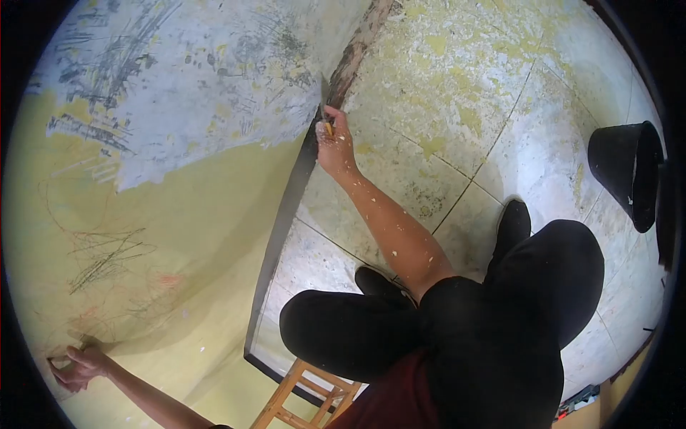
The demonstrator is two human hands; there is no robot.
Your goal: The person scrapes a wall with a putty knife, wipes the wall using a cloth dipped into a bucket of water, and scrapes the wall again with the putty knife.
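My right hand (336,146) is closed around a scraper (329,129) with a yellowish handle. Its thin blade points up along the bottom of the wall, by the dark baseboard (296,168). Paint flakes dot my right hand and forearm. At the lower left, my left hand (80,368) rests against the yellow wall (207,222), thumb and fingers apart with nothing held. Above, the wall is stripped to a whitish, dark-scratched patch (193,93). Crayon-like scribbles (107,257) mark the yellow paint between the stripped area and my left hand.
Yellow paint flakes (436,43) cover much of the tiled floor (486,154). A black bucket (622,164) stands at the right. A wooden stool (293,390) is below my bent legs, close to the wall. Some small items (577,404) lie at the lower right.
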